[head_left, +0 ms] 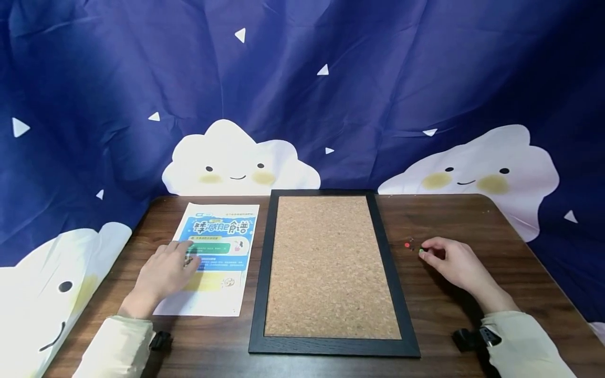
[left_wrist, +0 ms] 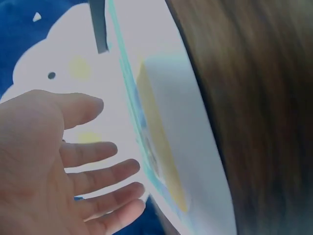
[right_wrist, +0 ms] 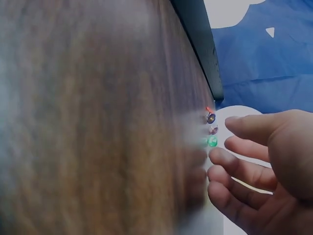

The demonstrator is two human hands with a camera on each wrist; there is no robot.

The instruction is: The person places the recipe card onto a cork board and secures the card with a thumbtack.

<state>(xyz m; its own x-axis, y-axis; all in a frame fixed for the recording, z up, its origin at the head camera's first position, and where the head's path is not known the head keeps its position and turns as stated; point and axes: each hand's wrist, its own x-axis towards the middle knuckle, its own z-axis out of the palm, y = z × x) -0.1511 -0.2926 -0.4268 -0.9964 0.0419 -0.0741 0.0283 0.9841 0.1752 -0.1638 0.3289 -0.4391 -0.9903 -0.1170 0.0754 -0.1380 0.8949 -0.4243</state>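
Observation:
My left hand (head_left: 165, 269) is over the left part of a printed paper sheet (head_left: 215, 302), its fingers spread and slightly bent. In the left wrist view, nothing lies between the thumb and fingers of that hand (left_wrist: 58, 159). My right hand (head_left: 458, 263) is beside a few small push pins at the right, its thumb and fingers parted. A green push pin (right_wrist: 212, 141) sits right by the fingertips. Close to it are a clear pinkish pin (right_wrist: 213, 130), a dark blue pin (right_wrist: 211, 118) and a red pin (head_left: 407, 245).
Between the hands lies a cork board (head_left: 331, 268) with a black frame (head_left: 331, 346). The brown wooden table (head_left: 454, 215) carries everything. Behind it hangs a blue curtain (head_left: 283, 68) printed with white clouds. A small black device (head_left: 467, 340) is strapped at the right wrist.

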